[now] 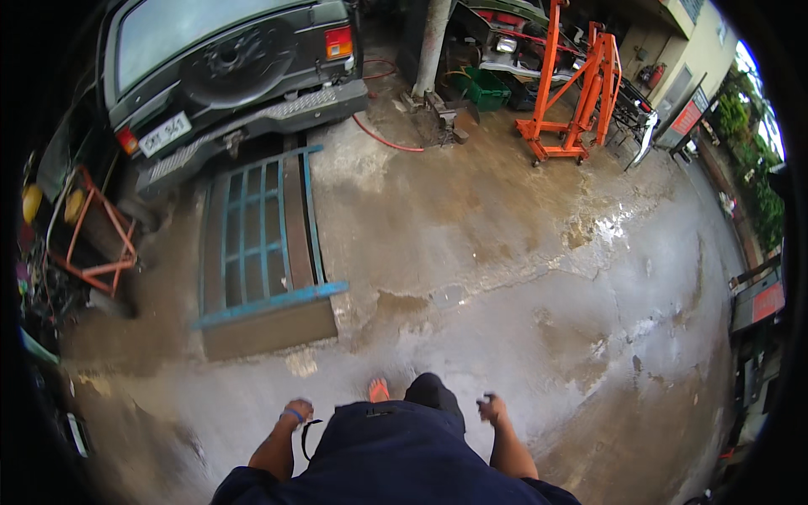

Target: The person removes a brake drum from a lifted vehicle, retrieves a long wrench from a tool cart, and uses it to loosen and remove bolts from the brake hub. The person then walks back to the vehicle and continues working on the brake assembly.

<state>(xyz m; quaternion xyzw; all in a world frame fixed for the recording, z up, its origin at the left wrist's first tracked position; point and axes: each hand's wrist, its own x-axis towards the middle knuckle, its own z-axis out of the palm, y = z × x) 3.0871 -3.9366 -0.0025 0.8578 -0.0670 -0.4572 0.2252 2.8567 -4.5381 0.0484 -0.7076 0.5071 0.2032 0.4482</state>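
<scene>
My left hand [299, 410], with a blue band at the wrist, hangs beside my dark blue shirt [396, 454]. Its fingers look bent and are too small and blurred to read. A thin black strap [308, 438] loops down between that hand and the shirt; whether the hand touches it I cannot tell. On the other side, my right hand [491, 409] is held away from my body, thumb and finger apart, with nothing visible in it. Below me, one foot in an orange sandal [379, 390] and a dark trouser knee [434, 394] show over the wet concrete.
Ahead on the left, a blue metal frame [268, 244] lies over a floor pit behind a parked dark off-road vehicle [244, 84]. An orange engine hoist [572, 101], a green crate [484, 88] and a post [432, 46] stand farther off. A red hose [383, 139] crosses the floor.
</scene>
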